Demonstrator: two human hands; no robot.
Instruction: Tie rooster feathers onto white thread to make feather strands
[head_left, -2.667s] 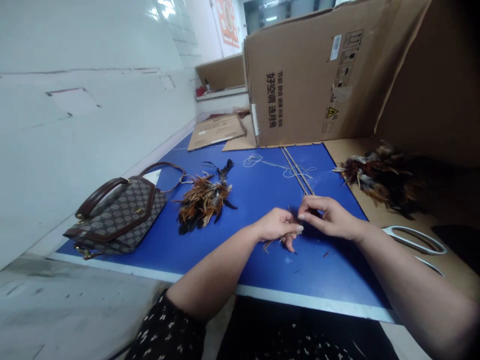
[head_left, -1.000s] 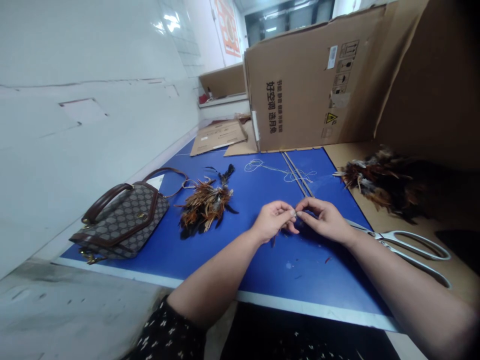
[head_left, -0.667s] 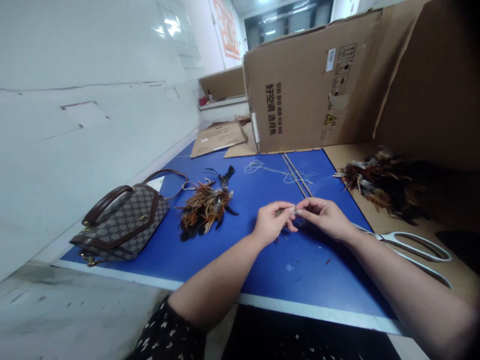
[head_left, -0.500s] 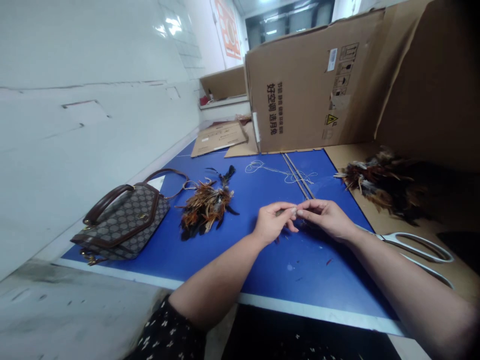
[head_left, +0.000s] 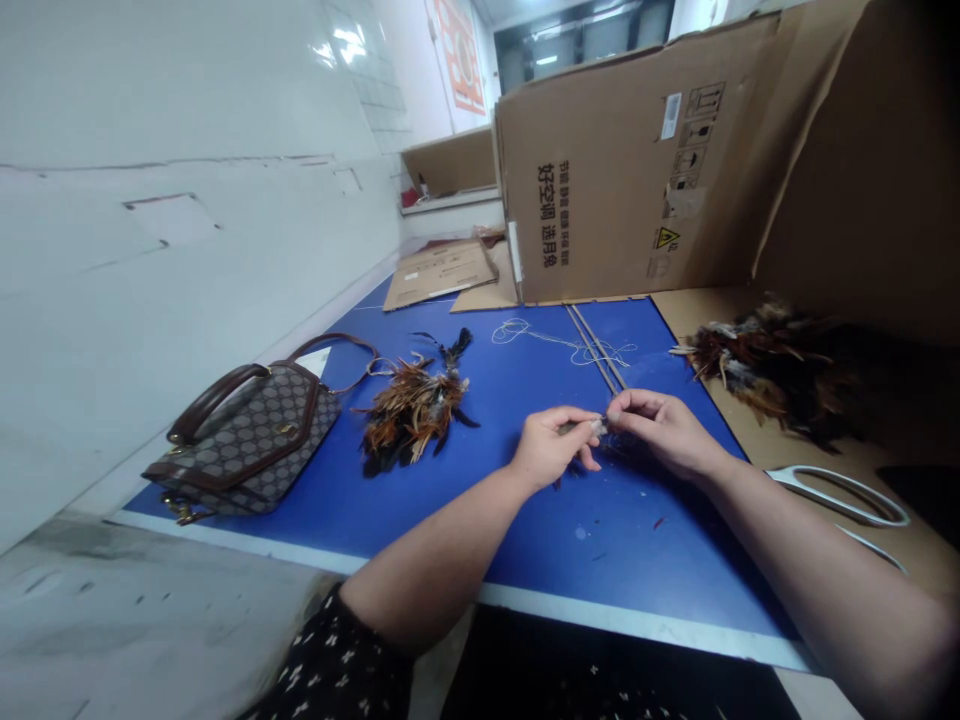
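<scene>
Right hand (head_left: 664,428) edged away, feather (head_left: 557,484) dark, part-hidden

Matt cardboard box (head_left: 615,200), smooth tabletop (head_left: 502,390)

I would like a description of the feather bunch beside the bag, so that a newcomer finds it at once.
On the blue table, find the patterned bag at the left. Between it and the person's left hand lies the feather bunch, orange-brown with some black. Unlike the other bunch, on the cardboard at far right, this one lies on the blue itself.
</scene>
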